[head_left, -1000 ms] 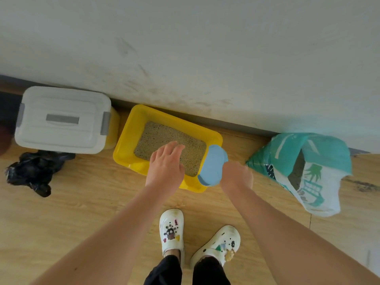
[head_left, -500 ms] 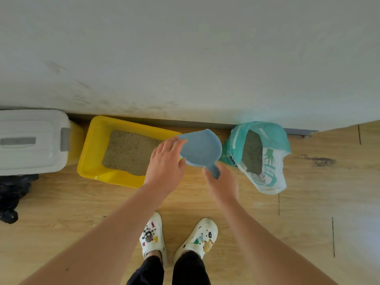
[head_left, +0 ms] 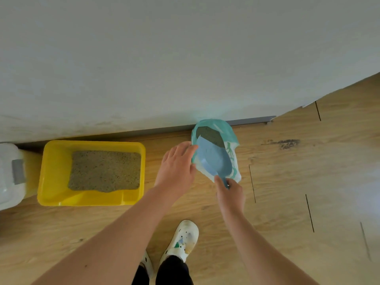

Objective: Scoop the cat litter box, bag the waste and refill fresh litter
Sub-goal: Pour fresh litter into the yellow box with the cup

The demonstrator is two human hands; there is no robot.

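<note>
The right hand point(head_left: 231, 195) has its grip closed on the handle of the blue scoop point(head_left: 213, 158), whose bowl lies in the mouth of the teal litter bag point(head_left: 231, 136) by the wall, while the left hand point(head_left: 176, 167), grip open, fingers straight, touches the bag's left edge, beside the yellow litter box point(head_left: 51, 173).

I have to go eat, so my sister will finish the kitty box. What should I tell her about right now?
Left hand: open, touching the litter bag at its left edge.
Right hand: grips the blue scoop by its handle, bowl in the bag's mouth.
Yellow litter box by the wall: litter covers part of its floor.
Left: lift a scoopful, pour it into the box, probably repeat. Bagged waste is not in view.
</note>
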